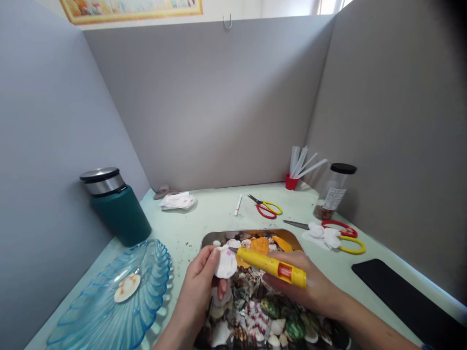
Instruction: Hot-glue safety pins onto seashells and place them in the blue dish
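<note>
Pinches white scallop shell (226, 265) in left hand (197, 289) above metal tray (248, 232); clamps right hand (317, 287) round yellow tool (272, 266), perhaps a glue pen. Likely light, stiff, brittle: best held by rim.

- The pale green tabletop (219, 214) runs on beyond the left hand (199, 287) and the right hand (314, 287).
- Grey partition panels enclose it: a back panel (219, 107) ahead of both hands, a left panel (36, 146) and a right panel (394, 121).
- A metal hook (227, 22) hangs over the back panel's top edge.
- Above is a white wall (233, 7) with a gold-framed picture (131, 9).
- Daylight glares from a window (330, 6).
</note>
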{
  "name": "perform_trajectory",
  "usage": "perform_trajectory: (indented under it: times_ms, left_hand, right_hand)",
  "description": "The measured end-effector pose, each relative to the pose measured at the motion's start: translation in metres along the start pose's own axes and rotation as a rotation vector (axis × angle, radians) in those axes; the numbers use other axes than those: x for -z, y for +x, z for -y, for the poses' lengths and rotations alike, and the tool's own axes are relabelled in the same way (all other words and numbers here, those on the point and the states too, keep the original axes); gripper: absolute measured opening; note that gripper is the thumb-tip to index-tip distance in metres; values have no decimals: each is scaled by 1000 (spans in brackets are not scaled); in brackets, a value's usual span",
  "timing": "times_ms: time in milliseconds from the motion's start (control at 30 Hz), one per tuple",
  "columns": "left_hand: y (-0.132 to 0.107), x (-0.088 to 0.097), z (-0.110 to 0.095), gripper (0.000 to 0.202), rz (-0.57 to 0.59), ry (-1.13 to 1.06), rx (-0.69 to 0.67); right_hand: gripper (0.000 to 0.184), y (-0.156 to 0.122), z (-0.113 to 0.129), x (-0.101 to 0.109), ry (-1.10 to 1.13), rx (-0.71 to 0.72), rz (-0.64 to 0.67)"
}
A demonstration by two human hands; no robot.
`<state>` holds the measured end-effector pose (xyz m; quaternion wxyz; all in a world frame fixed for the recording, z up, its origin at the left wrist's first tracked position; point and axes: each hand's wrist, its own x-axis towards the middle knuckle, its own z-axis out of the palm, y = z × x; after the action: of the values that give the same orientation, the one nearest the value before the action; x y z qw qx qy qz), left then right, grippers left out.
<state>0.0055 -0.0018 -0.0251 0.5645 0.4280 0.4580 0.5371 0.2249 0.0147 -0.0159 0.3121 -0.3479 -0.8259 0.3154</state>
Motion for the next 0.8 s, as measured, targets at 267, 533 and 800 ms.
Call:
perform_trajectory:
  times_ms: [267, 533, 800]
  left_hand:
    - [0, 1, 0, 28, 4, 44, -23]
    - [-2, -1, -1, 27, 21, 62, -30]
    - [-3, -2, -1, 26, 33, 79, -7]
  right_hand:
    - [20, 1, -4, -2, -29, -8, 12]
    - [21, 1, -5, -2, -15, -3, 6]
    - [20, 2, -3, -1, -9, -18, -3]
